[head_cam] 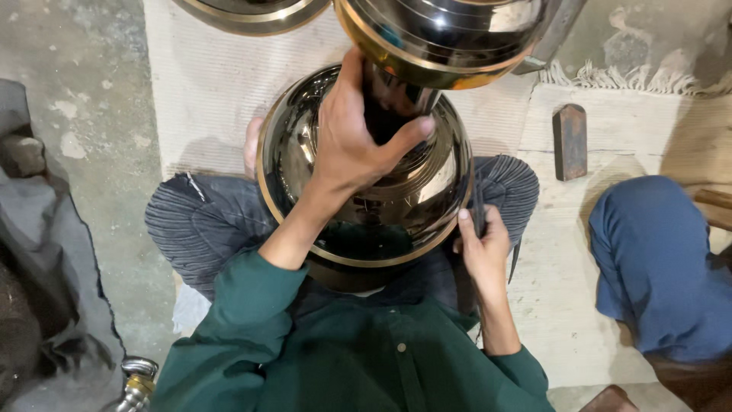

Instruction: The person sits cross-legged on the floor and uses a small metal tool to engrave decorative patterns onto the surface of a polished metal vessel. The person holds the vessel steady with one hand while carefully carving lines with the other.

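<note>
Left hand (pixel 352 133): reaches down into the bowl (pixel 305 152), palm against the dark inner wall, thumb spread to the right — fingers curled over a dark shape inside; what they close on cannot be told.
Right hand (pixel 482 246): at the bowl's lower right rim, thumb pressed on the brass edge, fingers closed round a thin dark tool (pixel 479 210) that stands just beside the rim.
Bowl: large, round, polished dark metal with a brass-coloured rim; it sits in the person's lap between the knees, mouth turned up toward the camera, mirror-bright inside with pale reflections.
Sleeves (pixel 244 305): dark green, both arms bent in toward the bowl; shirt front with a button low in the view.
Trousers (pixel 191 221): grey, striped, knees spread left and right of the bowl.
Second bowl (pixel 442 34): same polish and brass rim, just above the first, overlapping its top edge in the view.
Third bowl (pixel 252 11): only a rim showing at the top edge, left of the second.
Mat (pixel 213 84): pale, ribbed, under the bowls; fringe at upper right.
Block (pixel 569 141): small, dark, upright on the pale floor to the right, well apart from the hands.
Other person (pixel 656 259): blue-clothed knee at right — no hand in view.
Floor (pixel 84 99): rough grey concrete at left.
</note>
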